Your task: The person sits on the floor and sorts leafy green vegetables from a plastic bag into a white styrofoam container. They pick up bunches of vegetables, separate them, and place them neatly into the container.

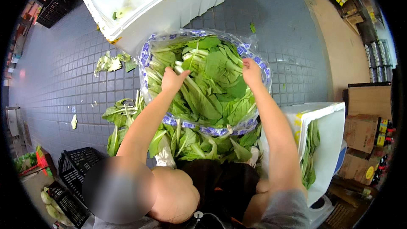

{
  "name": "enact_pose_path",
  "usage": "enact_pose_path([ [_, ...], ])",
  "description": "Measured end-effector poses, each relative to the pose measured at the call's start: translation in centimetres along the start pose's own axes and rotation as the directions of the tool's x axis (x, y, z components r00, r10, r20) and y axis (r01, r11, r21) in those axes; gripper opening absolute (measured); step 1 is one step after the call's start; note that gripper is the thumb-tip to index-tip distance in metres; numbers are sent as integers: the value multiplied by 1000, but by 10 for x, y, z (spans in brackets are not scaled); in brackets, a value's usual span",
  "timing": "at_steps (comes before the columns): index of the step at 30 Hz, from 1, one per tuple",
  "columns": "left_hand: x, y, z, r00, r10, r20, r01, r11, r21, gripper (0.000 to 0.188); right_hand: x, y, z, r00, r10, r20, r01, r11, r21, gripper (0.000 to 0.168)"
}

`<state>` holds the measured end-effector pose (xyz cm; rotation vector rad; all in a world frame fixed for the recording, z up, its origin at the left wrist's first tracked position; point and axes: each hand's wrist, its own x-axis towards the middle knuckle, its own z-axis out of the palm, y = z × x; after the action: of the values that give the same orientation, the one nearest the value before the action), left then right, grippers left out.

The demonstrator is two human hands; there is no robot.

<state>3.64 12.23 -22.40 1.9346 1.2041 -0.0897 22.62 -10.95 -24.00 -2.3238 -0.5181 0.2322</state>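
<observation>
Leafy green vegetables (203, 101) with pale stems fill a round container lined with a clear plastic bag (268, 73) that has a blue-and-white patterned band around its rim. Over the left part of the pile is my left hand (173, 79), its thumb and fingers spread beside a white stem; whether it grips anything is unclear. At the right side, my right hand (251, 72) has its fingers closed on the stem end of a leafy green bunch (224, 65), close to the bag's rim. More loose greens (197, 146) lie on the floor between the container and my body.
A white foam box (165, 12) with leaf scraps stands beyond the container. Another foam box (324, 114) holding greens is at the right. Torn leaves (109, 62) lie on the tiled floor (79, 92). Black plastic crates (78, 162) are at lower left, cardboard boxes (361, 133) at far right.
</observation>
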Motion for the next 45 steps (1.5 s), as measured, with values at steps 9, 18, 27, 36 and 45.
enact_pose_path([
  [9, -6, -49, -14, 966, 52, 252, 184, 547, -817, 52, 47, 74, 3, 897, 262, 355, -158, 942, -296, 51],
  [18, -59, -56, -93, 858, 242, 454, 274, 531, -802, 55, 18, 20, -35, 928, 144, 344, -134, 990, -52, 44],
  [27, -95, -40, -143, 883, 420, 207, -134, 651, -747, 51, -67, -126, -84, 988, -44, 150, -23, 910, 413, 15],
  [36, -109, -52, -123, 822, 476, 314, 156, 342, -927, 50, -133, -220, 2, 753, -414, 511, 240, 896, 373, 17],
  [45, -112, -90, -92, 844, 349, 407, 286, 349, -892, 39, -159, -217, 70, 751, -110, 651, -484, 578, 657, 26],
])
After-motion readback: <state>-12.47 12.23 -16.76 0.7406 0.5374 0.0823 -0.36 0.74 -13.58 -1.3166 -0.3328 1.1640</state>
